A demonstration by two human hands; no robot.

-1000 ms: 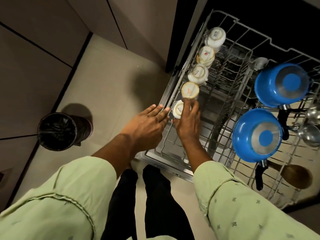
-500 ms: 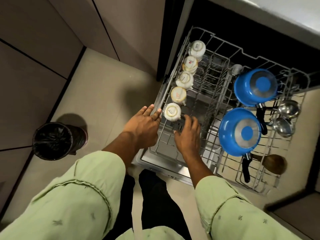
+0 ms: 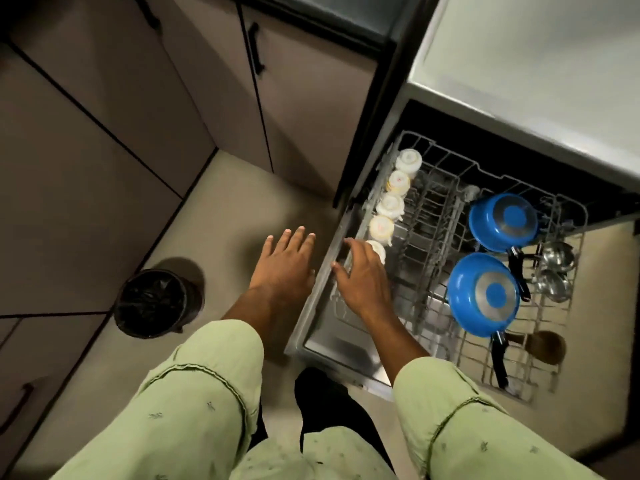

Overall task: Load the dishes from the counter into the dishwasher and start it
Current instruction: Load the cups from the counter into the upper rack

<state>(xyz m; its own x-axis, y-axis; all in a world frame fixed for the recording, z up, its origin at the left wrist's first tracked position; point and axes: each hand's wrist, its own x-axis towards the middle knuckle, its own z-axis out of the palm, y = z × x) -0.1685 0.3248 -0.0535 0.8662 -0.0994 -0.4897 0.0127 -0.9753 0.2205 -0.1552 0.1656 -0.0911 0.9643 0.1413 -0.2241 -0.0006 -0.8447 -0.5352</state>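
Reading from the left, a dark lined bin [image 3: 152, 303] stands on the floor at eight o'clock of the view, well apart from the work, likely kept there for scraps; next the left hand [image 3: 284, 268] hovers flat over the floor just beside the dishwasher's open door [image 3: 329, 344], its grip released, fingers straight and spread, holding nothing, probably as balance for a person bent over the load; at its three o'clock the right hand [image 3: 362, 282] hangs over the left rail of the rack [image 3: 433, 157], grip released too, fingers loosely bent and closed on nothing, the tips near the closest cup [image 3: 378, 247], though whether they touch it I cannot tell; the task's things lie in the rack: five pale cups [image 3: 390, 205] run along its left edge toward twelve o'clock, each mouth-down so water can drain; at three o'clock of the cups a far blue pan [image 3: 504, 221] and a near blue pan [image 3: 485, 294] sit bottoms-up for the same reason, handles pointing toward six o'clock; just right of them lie what look like steel ladles [image 3: 556, 258], and at five o'clock of the near pan a wooden spoon [image 3: 545, 346]; the pale desk [image 3: 536, 64] overhangs the machine at one o'clock, only partly in view; loading looks nearly finished, with the rack not yet pushed in, the door not yet closed and the cycle not yet started.
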